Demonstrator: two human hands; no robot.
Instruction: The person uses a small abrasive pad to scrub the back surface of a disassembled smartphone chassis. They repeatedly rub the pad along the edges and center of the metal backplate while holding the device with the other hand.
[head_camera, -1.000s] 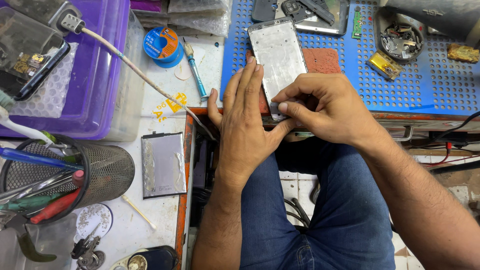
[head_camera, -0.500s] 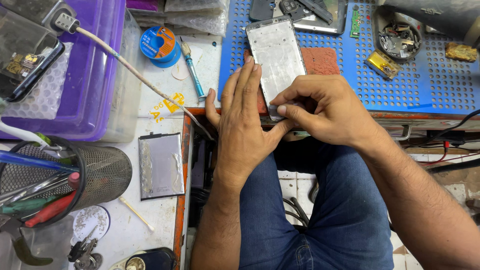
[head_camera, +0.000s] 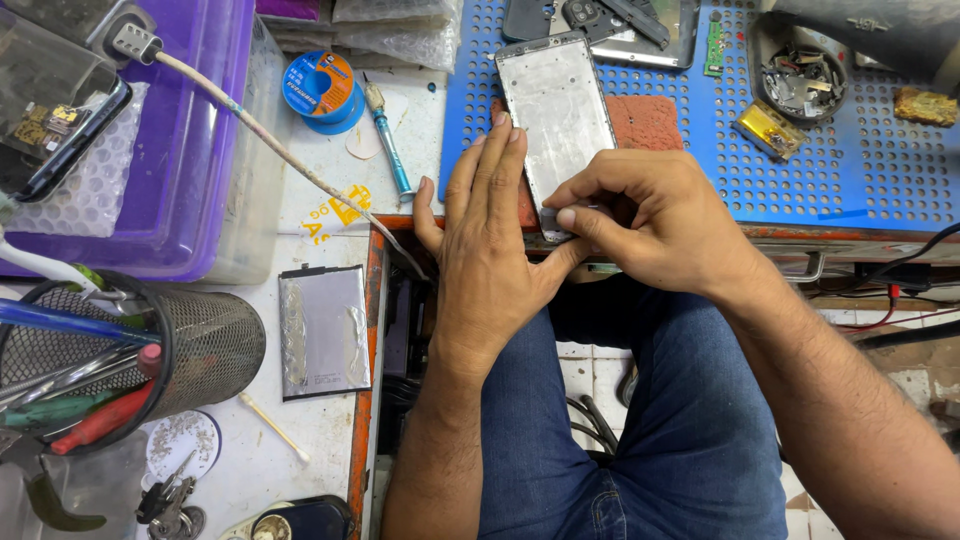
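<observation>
A silvery phone frame (head_camera: 560, 110) lies lengthwise on a reddish pad (head_camera: 645, 120) on the blue perforated mat (head_camera: 860, 180). My left hand (head_camera: 490, 250) lies flat, fingers together, along the frame's left edge, steadying it. My right hand (head_camera: 640, 225) pinches the frame's near end between thumb and fingers; whether a small tool is in that pinch is hidden.
A flat silver battery (head_camera: 323, 330) lies on the white bench at left. Beside it stand a mesh tool cup (head_camera: 190, 350), a purple box (head_camera: 190, 130), a blue solder spool (head_camera: 318, 88) and a small screwdriver (head_camera: 388, 150). Phone parts (head_camera: 620, 20) and a parts dish (head_camera: 800, 70) sit at the back.
Both hands keep their grip on the phone frame. The view has shifted slightly; nothing has visibly been moved or let go.
</observation>
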